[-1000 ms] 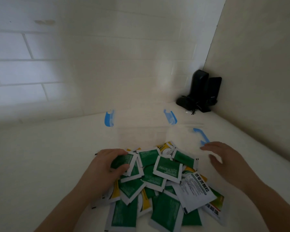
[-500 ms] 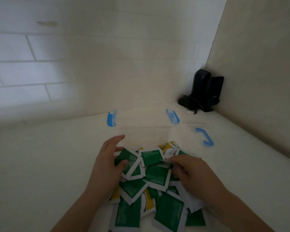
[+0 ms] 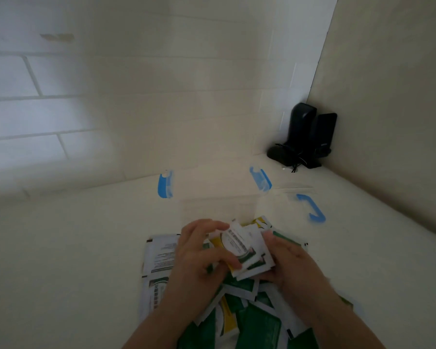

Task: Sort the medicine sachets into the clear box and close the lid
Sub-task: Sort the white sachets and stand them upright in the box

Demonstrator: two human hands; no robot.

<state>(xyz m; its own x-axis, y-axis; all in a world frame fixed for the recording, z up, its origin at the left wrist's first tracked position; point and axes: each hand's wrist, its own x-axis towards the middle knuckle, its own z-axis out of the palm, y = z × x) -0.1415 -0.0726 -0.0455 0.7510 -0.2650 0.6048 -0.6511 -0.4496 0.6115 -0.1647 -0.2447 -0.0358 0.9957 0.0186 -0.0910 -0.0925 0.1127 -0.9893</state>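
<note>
A heap of green, yellow and white medicine sachets [image 3: 247, 316] lies on the white table in front of me. My left hand [image 3: 199, 258] and my right hand [image 3: 290, 263] together grip a small stack of sachets [image 3: 244, 250] lifted just above the heap, fingers curled round its sides. Behind the heap stands the clear box [image 3: 219, 197], nearly invisible, with blue latches [image 3: 165, 185] at its ends. Its clear lid [image 3: 287, 197] with a blue clip [image 3: 311, 207] lies to the box's right.
A black device [image 3: 302, 137] with a cable sits in the far right corner. A tiled wall runs along the back and a plain wall along the right. Bare white tabletop [image 3: 61, 260] spreads to the left.
Both hands have come together and gathered a stack of sachets up off the heap; a second ago the right hand hovered apart near the lid and the left lay on the pile.
</note>
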